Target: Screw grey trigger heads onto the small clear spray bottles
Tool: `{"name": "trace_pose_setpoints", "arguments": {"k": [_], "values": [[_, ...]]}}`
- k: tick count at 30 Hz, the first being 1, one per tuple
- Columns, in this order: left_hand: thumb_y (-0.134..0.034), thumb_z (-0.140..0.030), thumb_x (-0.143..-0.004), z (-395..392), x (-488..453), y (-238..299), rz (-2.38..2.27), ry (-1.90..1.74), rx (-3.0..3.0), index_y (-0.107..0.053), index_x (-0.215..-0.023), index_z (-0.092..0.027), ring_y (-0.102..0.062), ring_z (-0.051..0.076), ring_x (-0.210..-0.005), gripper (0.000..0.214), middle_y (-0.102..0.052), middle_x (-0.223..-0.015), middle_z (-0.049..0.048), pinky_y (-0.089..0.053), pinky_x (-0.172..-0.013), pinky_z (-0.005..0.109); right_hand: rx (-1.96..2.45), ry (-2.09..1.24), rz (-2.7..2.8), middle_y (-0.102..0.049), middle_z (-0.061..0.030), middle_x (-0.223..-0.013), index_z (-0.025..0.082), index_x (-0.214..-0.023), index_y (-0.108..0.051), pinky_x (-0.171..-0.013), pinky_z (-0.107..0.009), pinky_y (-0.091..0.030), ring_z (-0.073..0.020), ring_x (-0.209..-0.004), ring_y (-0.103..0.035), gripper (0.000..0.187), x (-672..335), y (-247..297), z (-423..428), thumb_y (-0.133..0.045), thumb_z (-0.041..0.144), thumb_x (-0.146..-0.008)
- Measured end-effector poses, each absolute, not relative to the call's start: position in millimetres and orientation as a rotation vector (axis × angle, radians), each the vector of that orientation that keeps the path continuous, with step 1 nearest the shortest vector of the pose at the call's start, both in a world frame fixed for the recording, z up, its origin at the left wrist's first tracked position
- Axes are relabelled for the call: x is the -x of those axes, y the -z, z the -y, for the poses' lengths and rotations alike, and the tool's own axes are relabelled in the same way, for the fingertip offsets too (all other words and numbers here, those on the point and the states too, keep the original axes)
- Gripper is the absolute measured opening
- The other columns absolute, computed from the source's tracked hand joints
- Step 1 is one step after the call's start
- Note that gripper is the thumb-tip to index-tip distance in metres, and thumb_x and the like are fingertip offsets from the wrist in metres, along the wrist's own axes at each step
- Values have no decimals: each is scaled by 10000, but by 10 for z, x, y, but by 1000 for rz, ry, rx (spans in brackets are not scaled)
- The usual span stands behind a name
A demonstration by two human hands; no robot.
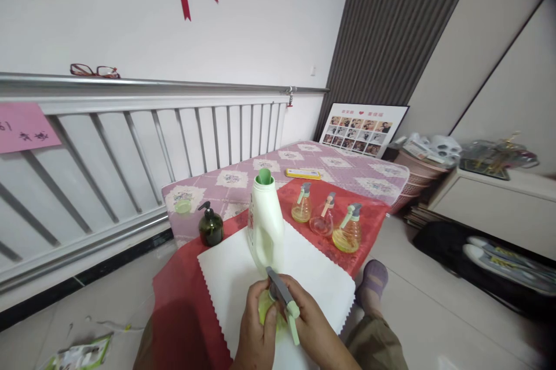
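Note:
Low in the view, my left hand (257, 329) wraps round the yellow-green body of a small spray bottle (264, 307). My right hand (310, 323) grips its grey and green trigger head (283, 298). Both hands hover over a white cloth with a zigzag edge (313, 277) on a red cover (178, 300). Just beyond my hands stands a tall white detergent bottle (264, 225), uncapped, with a green spout. A green cap (183, 206) lies at the far left of the table.
A dark green pump bottle (211, 225) stands left of the white bottle. Three small spray bottles (325, 216) stand at the right on the red cover. A yellow box (303, 173) lies further back. A railing runs along the left. My socked foot (373, 283) rests on the floor.

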State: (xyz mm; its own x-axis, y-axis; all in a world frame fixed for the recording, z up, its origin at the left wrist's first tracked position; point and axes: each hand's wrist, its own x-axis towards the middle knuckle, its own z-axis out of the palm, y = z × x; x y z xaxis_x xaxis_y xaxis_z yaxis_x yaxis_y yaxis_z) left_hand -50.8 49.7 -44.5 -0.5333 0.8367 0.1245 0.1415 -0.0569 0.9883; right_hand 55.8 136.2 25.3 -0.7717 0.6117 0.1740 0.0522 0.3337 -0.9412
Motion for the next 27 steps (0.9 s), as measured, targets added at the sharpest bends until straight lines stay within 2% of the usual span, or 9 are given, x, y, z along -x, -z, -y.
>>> {"name": "trace_pose_setpoints", "arguments": {"k": [4, 9, 12, 15, 19, 23, 27], "values": [[-418, -348, -923, -494, 494, 401, -1699, -1658, -1079, -472, -1245, -209, -574, 221, -1170, 355, -601, -1265, 114, -431, -1038, 422, 630, -1496, 2014, -675, -36, -1032, 222, -1071, -632, -831, -308, -489, -194, -921, -620, 286, -541, -314, -1326, -538, 104, -828], [-462, -293, -875, -502, 480, 377, -1723, -1695, -1079, -489, -1242, -199, -581, 219, -1162, 380, -618, -1257, 110, -441, -1035, 403, 699, -1515, 1933, -623, -1, -889, 219, -913, -588, -771, -295, -465, -185, -831, -569, 156, -521, -314, -1290, -615, 137, -782], [-474, -267, -856, -516, 463, 358, -1744, -1685, -1081, -501, -1234, -202, -598, 213, -1144, 385, -635, -1233, 103, -448, -1023, 395, 736, -1521, 1862, -583, 20, -811, 232, -857, -529, -729, -293, -458, -179, -772, -532, 190, -488, -269, -1270, -695, 237, -765], [-453, -308, -883, -541, 435, 331, -1774, -1706, -1078, -505, -1222, -196, -611, 221, -1129, 361, -647, -1216, 113, -453, -1007, 410, 742, -1511, 1805, -592, 21, -803, 244, -849, -484, -727, -299, -462, -182, -763, -536, 262, -444, -213, -1249, -723, 299, -756], [-400, -399, -922, -582, 425, 313, -1814, -1712, -1034, -529, -1178, -199, -623, 233, -1102, 350, -666, -1179, 120, -466, -975, 422, 777, -1451, 1751, -627, 2, -876, 250, -831, -461, -748, -303, -459, -186, -790, -565, 220, -385, -134, -1210, -675, 279, -790], [-358, -499, -931, -605, 412, 315, -1815, -1696, -1007, -553, -1130, -192, -635, 252, -1043, 415, -666, -1154, 147, -489, -924, 441, 854, -1422, 1716, -616, 5, -867, 255, -808, -439, -722, -301, -453, -181, -765, -569, 192, -332, -74, -1156, -628, 236, -794], [-314, -535, -937, -608, 334, 307, -1808, -1790, -1000, -540, -1140, -186, -611, 264, -1052, 462, -650, -1151, 162, -482, -929, 457, 879, -1418, 1661, -618, 1, -871, 265, -792, -410, -707, -308, -460, -179, -741, -560, 251, -310, -52, -1114, -661, 267, -770]]}}
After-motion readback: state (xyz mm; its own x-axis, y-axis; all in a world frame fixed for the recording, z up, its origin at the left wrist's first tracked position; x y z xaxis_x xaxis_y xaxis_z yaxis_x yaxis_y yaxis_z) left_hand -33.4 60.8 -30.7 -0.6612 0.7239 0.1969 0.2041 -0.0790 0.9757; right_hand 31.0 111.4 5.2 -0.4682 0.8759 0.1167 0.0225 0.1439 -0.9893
